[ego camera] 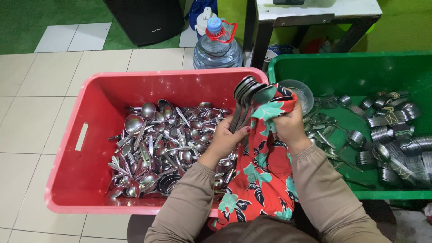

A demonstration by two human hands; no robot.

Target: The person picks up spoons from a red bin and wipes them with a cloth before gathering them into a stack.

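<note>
The left hand (225, 139) clenches a stack of spoons (246, 96) over the red tub (81, 135), while the right hand (290, 126) grasps a floral cloth (263, 175) around them. Loose spoons (162, 144) remain; bundled ones (391, 135), seemingly banded, fill the green tub (351, 67).

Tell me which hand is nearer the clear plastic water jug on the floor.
Left. The left hand grips the spoon bundle below the clear plastic water jug; the right hand sits farther right, in the red floral cloth.

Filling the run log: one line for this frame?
left hand: holds spoon bunch | right hand: wipes with floral cloth | red crate: loose spoons | green crate: bundles
</note>
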